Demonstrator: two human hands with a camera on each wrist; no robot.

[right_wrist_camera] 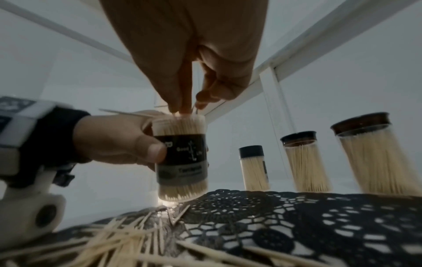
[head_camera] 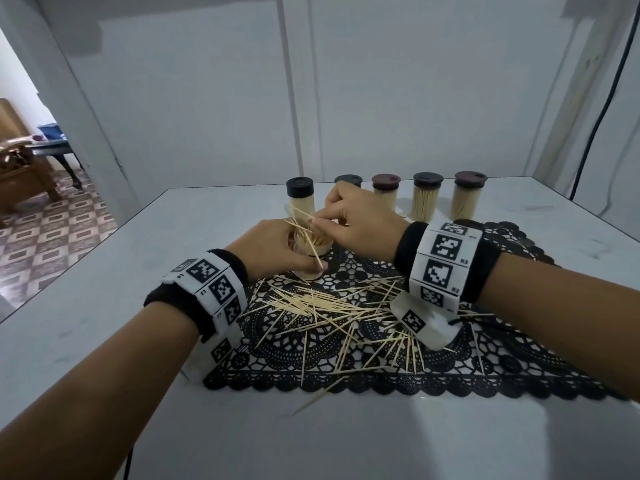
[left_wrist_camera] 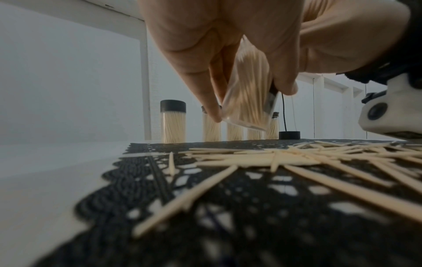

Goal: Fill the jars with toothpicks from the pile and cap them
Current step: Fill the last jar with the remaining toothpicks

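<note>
Many loose toothpicks (head_camera: 332, 306) lie in a pile on the black lace mat (head_camera: 450, 368), nearer to the person than the fingers of both hands. Just beyond the pile, the left hand (head_camera: 273, 247) holds the open jar (right_wrist_camera: 180, 159) a little above the mat, slightly tilted, with thumb and fingers (right_wrist_camera: 155, 151) curled around its labelled wall. Directly over the jar mouth, the right hand (head_camera: 360, 220) pinches a few toothpicks between thumb and fingers (right_wrist_camera: 180, 104) and feeds them in. The jar looks nearly full, so the filling step seems close to its end. Next the jar probably needs the loose black cap (left_wrist_camera: 289, 135), which stands on the mat behind the fingers. Farthest, five capped jars (head_camera: 426, 199) stand in a row on the counter (head_camera: 138, 341).
</note>
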